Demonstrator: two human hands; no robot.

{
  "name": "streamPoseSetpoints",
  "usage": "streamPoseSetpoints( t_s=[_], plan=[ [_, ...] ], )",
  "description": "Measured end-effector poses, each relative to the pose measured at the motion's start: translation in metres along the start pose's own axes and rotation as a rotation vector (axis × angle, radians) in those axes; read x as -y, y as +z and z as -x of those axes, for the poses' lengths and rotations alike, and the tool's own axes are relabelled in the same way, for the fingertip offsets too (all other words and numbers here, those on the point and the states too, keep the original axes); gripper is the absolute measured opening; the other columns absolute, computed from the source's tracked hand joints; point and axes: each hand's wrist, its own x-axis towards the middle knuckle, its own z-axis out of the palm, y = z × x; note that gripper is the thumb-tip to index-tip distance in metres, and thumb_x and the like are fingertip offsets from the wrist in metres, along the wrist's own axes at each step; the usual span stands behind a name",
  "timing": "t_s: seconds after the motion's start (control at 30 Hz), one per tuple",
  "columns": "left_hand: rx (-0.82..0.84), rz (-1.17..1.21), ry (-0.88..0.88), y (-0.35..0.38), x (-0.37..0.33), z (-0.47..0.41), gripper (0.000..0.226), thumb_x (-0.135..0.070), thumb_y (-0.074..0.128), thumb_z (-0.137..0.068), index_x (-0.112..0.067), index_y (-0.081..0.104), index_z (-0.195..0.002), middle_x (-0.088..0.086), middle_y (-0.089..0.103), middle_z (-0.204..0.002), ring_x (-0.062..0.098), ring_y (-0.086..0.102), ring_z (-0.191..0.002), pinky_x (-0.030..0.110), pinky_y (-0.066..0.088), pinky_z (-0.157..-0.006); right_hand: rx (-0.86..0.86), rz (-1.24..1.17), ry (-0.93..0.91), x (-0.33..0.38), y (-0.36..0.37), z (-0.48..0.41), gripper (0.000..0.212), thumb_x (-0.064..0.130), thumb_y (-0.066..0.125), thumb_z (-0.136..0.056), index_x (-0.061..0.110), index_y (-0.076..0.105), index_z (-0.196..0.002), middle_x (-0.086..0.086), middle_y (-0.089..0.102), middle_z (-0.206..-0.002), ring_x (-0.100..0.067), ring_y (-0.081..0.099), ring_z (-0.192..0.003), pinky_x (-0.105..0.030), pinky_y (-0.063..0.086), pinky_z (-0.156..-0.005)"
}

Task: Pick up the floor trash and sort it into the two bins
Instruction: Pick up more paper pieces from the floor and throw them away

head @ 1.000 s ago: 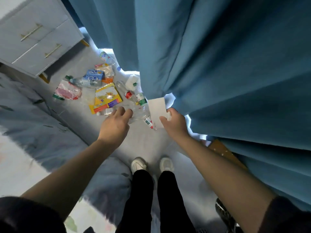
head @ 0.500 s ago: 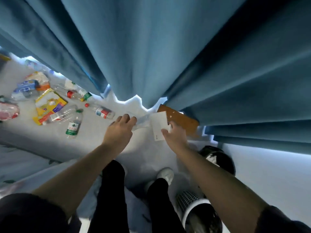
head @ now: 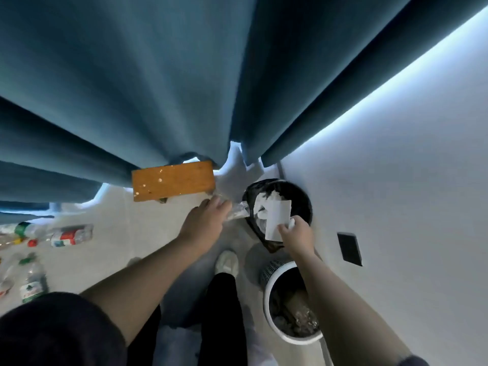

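My right hand (head: pixel 295 233) pinches a white paper card (head: pixel 277 220) over the black-lined bin (head: pixel 307 204), which holds crumpled white paper. My left hand (head: pixel 206 220) grips a clear crumpled plastic bottle (head: pixel 239 211) just left of that bin's rim. A white perforated bin (head: pixel 270 278) stands nearer to me, below my right forearm, with clear plastic and brownish trash inside. Several plastic bottles (head: pixel 71 235) lie on the floor at the far left.
Blue curtains (head: pixel 158 88) hang ahead. An orange wooden board (head: pixel 173 179) sticks out under them. A white wall (head: pixel 409 207) with a dark outlet plate (head: pixel 349 249) closes the right side. My shoe (head: pixel 227 261) and black trouser legs stand between the arms.
My view and both hands have swung right, away from the trash pile. The card is now over the black bin and the bottle beside its rim; both bins are fully in view.
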Motion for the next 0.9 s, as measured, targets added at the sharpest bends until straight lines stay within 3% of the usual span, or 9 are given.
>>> streamPoseSetpoints(
  t_s=[0.07,0.17,0.37,0.47,0.53,0.6,0.8,0.87,0.9],
  plan=[
    [0.043,-0.001,0.048,0.03,-0.018,-0.035,0.037,0.006,0.062,-0.065,-0.009,0.058,-0.099,0.014,0.056,-0.099,0.035,0.059,-0.084,0.041,0.05,-0.054,-0.033,-0.008,0.051,-0.034,-0.001,-0.034,0.016,0.018,0.054,-0.087,0.003,0.053,-0.091,-0.002,0.051,-0.075,-0.023,0.051,-0.076,-0.033,0.035,-0.058],
    [0.071,-0.026,0.088,0.077,-0.033,-0.082,0.034,0.004,0.057,-0.072,-0.011,0.053,-0.102,0.01,0.052,-0.103,0.032,0.055,-0.093,0.037,0.042,-0.059,-0.043,-0.019,0.117,-0.077,0.015,-0.088,0.011,0.018,0.052,-0.086,0.008,0.048,-0.082,0.0,0.048,-0.071,-0.02,0.044,-0.067,-0.03,0.03,-0.052],
    [0.172,-0.064,0.108,0.15,-0.027,-0.136,0.032,-0.005,0.058,-0.079,-0.016,0.049,-0.108,0.005,0.048,-0.11,0.026,0.05,-0.103,0.037,0.045,-0.065,0.007,-0.179,0.198,-0.114,0.071,-0.183,0.009,0.016,0.055,-0.086,0.01,0.052,-0.091,-0.006,0.058,-0.091,-0.02,0.052,-0.077,-0.028,0.037,-0.055],
    [0.213,-0.092,0.111,0.165,-0.021,-0.148,0.035,-0.008,0.058,-0.082,-0.019,0.048,-0.113,0.003,0.047,-0.111,0.022,0.05,-0.102,0.035,0.048,-0.069,-0.059,-0.147,0.157,-0.123,0.094,-0.205,0.042,0.023,0.065,-0.085,0.012,0.046,-0.121,-0.01,0.052,-0.116,-0.027,0.055,-0.101,-0.036,0.049,-0.077],
    [0.171,-0.071,0.141,0.17,-0.018,-0.155,0.039,-0.006,0.061,-0.078,-0.019,0.049,-0.113,0.004,0.049,-0.108,0.025,0.052,-0.099,0.036,0.049,-0.066,-0.027,-0.131,0.083,-0.128,0.105,-0.212,0.077,0.029,0.073,-0.081,0.019,0.029,-0.143,-0.011,0.038,-0.135,-0.029,0.045,-0.118,-0.04,0.044,-0.098],
    [0.133,-0.056,0.206,0.176,-0.018,-0.163,0.042,-0.003,0.065,-0.072,-0.019,0.05,-0.108,0.006,0.051,-0.102,0.028,0.054,-0.093,0.036,0.049,-0.06,0.06,-0.09,0.011,-0.133,0.11,-0.216,0.097,0.032,0.075,-0.078,0.023,0.013,-0.151,-0.012,0.025,-0.149,-0.029,0.03,-0.134,-0.042,0.032,-0.111],
    [0.092,-0.134,0.368,0.202,-0.053,-0.2,0.042,0.007,0.069,-0.055,-0.008,0.056,-0.092,0.011,0.051,-0.082,0.031,0.053,-0.069,0.032,0.038,-0.046,-0.01,-0.045,-0.065,-0.162,0.087,-0.197,0.07,0.01,0.053,-0.091,0.021,0.018,-0.151,-0.006,0.022,-0.155,-0.02,0.025,-0.142,-0.031,0.028,-0.111],
    [0.127,-0.178,0.388,0.222,-0.066,-0.212,0.04,0.0,0.071,-0.059,-0.01,0.056,-0.095,0.01,0.052,-0.088,0.03,0.053,-0.077,0.033,0.04,-0.055,-0.018,-0.023,-0.113,-0.174,0.081,-0.191,0.065,0.008,0.049,-0.092,0.019,0.022,-0.15,-0.003,0.024,-0.155,-0.017,0.025,-0.142,-0.029,0.027,-0.112],
    [0.197,-0.208,0.367,0.234,-0.069,-0.216,0.042,-0.01,0.071,-0.067,-0.012,0.054,-0.105,0.01,0.053,-0.1,0.031,0.053,-0.091,0.037,0.044,-0.068,-0.022,-0.004,-0.138,-0.179,0.079,-0.188,0.064,0.007,0.048,-0.091,0.018,0.024,-0.15,-0.002,0.026,-0.154,-0.016,0.026,-0.141,-0.028,0.028,-0.113]
  ],
)
